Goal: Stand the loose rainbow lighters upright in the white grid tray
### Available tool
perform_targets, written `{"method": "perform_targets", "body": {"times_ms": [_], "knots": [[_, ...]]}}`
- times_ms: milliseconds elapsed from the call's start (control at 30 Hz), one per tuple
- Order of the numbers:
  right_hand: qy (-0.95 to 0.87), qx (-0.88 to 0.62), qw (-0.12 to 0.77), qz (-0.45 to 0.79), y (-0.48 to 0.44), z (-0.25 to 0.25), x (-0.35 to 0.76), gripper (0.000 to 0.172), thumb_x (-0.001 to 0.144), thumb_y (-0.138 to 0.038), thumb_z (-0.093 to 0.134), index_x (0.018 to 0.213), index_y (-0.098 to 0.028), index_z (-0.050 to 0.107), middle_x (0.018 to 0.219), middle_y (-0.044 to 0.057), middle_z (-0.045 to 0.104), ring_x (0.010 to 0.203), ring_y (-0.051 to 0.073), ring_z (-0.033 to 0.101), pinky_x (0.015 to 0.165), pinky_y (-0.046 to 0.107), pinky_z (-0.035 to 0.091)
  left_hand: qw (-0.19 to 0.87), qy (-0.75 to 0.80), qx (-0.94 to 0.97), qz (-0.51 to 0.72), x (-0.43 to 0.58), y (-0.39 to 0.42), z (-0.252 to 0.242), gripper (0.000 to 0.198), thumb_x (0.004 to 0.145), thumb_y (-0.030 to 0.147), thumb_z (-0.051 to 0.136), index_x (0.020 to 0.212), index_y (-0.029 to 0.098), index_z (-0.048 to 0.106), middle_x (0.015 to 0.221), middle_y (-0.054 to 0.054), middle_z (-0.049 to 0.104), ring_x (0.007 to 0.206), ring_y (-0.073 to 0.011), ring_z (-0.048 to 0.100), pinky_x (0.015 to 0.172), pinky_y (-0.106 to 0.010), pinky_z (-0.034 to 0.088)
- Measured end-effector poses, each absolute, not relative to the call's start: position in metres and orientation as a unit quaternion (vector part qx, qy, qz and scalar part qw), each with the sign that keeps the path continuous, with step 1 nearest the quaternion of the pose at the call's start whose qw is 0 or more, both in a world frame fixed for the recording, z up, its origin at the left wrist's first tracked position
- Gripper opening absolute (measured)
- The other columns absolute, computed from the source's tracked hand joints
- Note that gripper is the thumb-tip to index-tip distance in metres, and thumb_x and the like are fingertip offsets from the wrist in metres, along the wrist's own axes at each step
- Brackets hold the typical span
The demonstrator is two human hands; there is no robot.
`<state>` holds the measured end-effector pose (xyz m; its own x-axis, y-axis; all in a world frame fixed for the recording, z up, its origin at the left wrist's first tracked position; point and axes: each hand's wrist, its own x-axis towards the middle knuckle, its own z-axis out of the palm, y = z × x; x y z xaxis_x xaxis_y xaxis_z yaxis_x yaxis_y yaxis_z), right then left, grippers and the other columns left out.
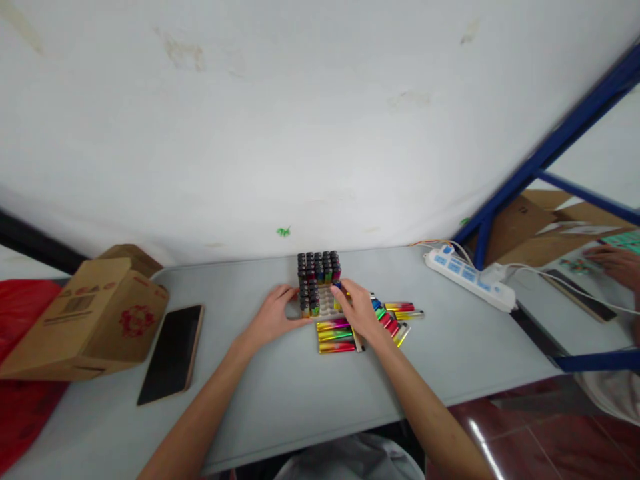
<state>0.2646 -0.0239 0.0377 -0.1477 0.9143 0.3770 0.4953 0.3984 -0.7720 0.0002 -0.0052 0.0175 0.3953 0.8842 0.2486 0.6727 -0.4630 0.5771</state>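
Observation:
A pale tray (327, 303) with round sockets stands on the table near the wall. Upright lighters (319, 263) with black tops fill its back rows and left side. My left hand (275, 310) is at the tray's left edge, thumb at the front corner and fingers along the side, gripping it. Over the tray's right part, my right hand (357, 307) pinches a lighter (337, 287) with a dark top, its lower part yellowish. Loose metallic lighters (335, 335) in pink, green, yellow and red lie in front of the tray. More loose lighters (393, 325) lie right of it, partly behind my right hand.
A cardboard box (95, 313) and a phone (173, 353) lie to the left, beside a red bag (30, 407). At the right sits a white power strip (470, 277) with cables, near a blue metal frame (540, 160). Beyond it, another person's hand (617, 260) is visible.

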Motion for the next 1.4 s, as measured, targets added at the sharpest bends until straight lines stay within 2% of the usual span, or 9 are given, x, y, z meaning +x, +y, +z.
{"method": "perform_targets", "body": {"times_ms": [133, 267, 333, 433, 633, 767, 967, 1200, 1400], "knots": [[-0.713, -0.506, 0.418, 0.245, -0.021, 0.031, 0.267, 0.039, 0.115, -0.054, 0.048, 0.092, -0.025, 0.062, 0.085, 0.004, 0.069, 0.079, 0.023, 0.063, 0.079, 0.035, 0.05, 0.201, 0.474, 0.815, 0.265, 0.0, -0.005, 0.018, 0.06, 0.081, 0.064, 0.089, 0.12, 0.021, 0.074, 0.117, -0.01, 0.074, 0.109, -0.0335, 0.069, 0.101, -0.047, 0.059], [-0.753, -0.478, 0.394, 0.223, -0.016, 0.023, 0.266, 0.035, 0.117, -0.048, 0.046, 0.109, -0.024, 0.07, 0.108, 0.011, 0.078, 0.1, 0.028, 0.07, 0.094, 0.041, 0.054, 0.196, 0.474, 0.815, 0.269, 0.001, -0.006, 0.018, 0.061, 0.08, 0.064, 0.09, 0.12, 0.021, 0.075, 0.117, -0.01, 0.074, 0.108, -0.0333, 0.069, 0.101, -0.047, 0.059], [-0.773, -0.476, 0.366, 0.204, -0.013, 0.022, 0.265, 0.033, 0.117, -0.045, 0.047, 0.112, -0.024, 0.071, 0.111, 0.012, 0.078, 0.103, 0.029, 0.07, 0.097, 0.043, 0.055, 0.193, 0.475, 0.816, 0.268, 0.001, -0.006, 0.017, 0.06, 0.079, 0.065, 0.09, 0.118, 0.022, 0.075, 0.115, -0.01, 0.074, 0.107, -0.0331, 0.069, 0.1, -0.047, 0.059], [-0.798, -0.475, 0.326, 0.178, -0.008, 0.025, 0.264, 0.031, 0.117, -0.043, 0.049, 0.108, -0.023, 0.072, 0.104, 0.012, 0.077, 0.099, 0.029, 0.069, 0.095, 0.043, 0.055, 0.191, 0.477, 0.815, 0.268, 0.001, -0.006, 0.016, 0.06, 0.079, 0.066, 0.09, 0.117, 0.022, 0.075, 0.114, -0.01, 0.074, 0.107, -0.0331, 0.069, 0.1, -0.047, 0.059], [-0.801, -0.44, 0.354, 0.198, -0.004, 0.032, 0.266, 0.029, 0.119, -0.038, 0.046, 0.12, -0.024, 0.071, 0.12, 0.012, 0.075, 0.113, 0.027, 0.069, 0.104, 0.041, 0.055, 0.189, 0.474, 0.818, 0.267, 0.001, -0.006, 0.016, 0.06, 0.08, 0.064, 0.09, 0.117, 0.02, 0.074, 0.115, -0.01, 0.073, 0.108, -0.0338, 0.068, 0.102, -0.048, 0.058], [-0.81, -0.444, 0.321, 0.211, -0.004, 0.029, 0.267, 0.024, 0.117, -0.036, 0.052, 0.127, -0.024, 0.069, 0.116, 0.011, 0.077, 0.109, 0.027, 0.072, 0.101, 0.039, 0.055, 0.189, 0.477, 0.818, 0.262, 0.001, -0.006, 0.016, 0.059, 0.08, 0.066, 0.089, 0.115, 0.021, 0.074, 0.113, -0.01, 0.073, 0.108, -0.0341, 0.068, 0.101, -0.048, 0.058], [-0.823, -0.455, 0.292, 0.175, 0.002, 0.025, 0.265, 0.015, 0.114, -0.025, 0.058, 0.126, -0.023, 0.067, 0.109, 0.01, 0.076, 0.101, 0.027, 0.073, 0.094, 0.037, 0.055, 0.189, 0.477, 0.818, 0.26, 0.001, -0.005, 0.017, 0.059, 0.08, 0.067, 0.089, 0.115, 0.021, 0.075, 0.109, -0.009, 0.071, 0.105, -0.0336, 0.068, 0.099, -0.048, 0.058], [-0.819, -0.504, 0.245, 0.123, 0.0, 0.023, 0.249, 0.012, 0.109, -0.013, 0.059, 0.117, -0.018, 0.066, 0.106, 0.014, 0.077, 0.098, 0.027, 0.073, 0.088, 0.036, 0.055, 0.186, 0.478, 0.819, 0.256, 0.0, -0.004, 0.015, 0.06, 0.08, 0.066, 0.09, 0.115, 0.021, 0.075, 0.112, -0.009, 0.072, 0.106, -0.0331, 0.068, 0.1, -0.047, 0.058], [-0.791, -0.53, 0.284, 0.114, -0.01, 0.024, 0.256, 0.013, 0.109, -0.022, 0.067, 0.121, -0.019, 0.072, 0.113, 0.013, 0.08, 0.106, 0.029, 0.074, 0.096, 0.039, 0.057, 0.18, 0.478, 0.82, 0.26, 0.0, -0.004, 0.015, 0.059, 0.081, 0.063, 0.091, 0.118, 0.02, 0.075, 0.113, -0.009, 0.073, 0.107, -0.0326, 0.069, 0.1, -0.046, 0.059]]}}
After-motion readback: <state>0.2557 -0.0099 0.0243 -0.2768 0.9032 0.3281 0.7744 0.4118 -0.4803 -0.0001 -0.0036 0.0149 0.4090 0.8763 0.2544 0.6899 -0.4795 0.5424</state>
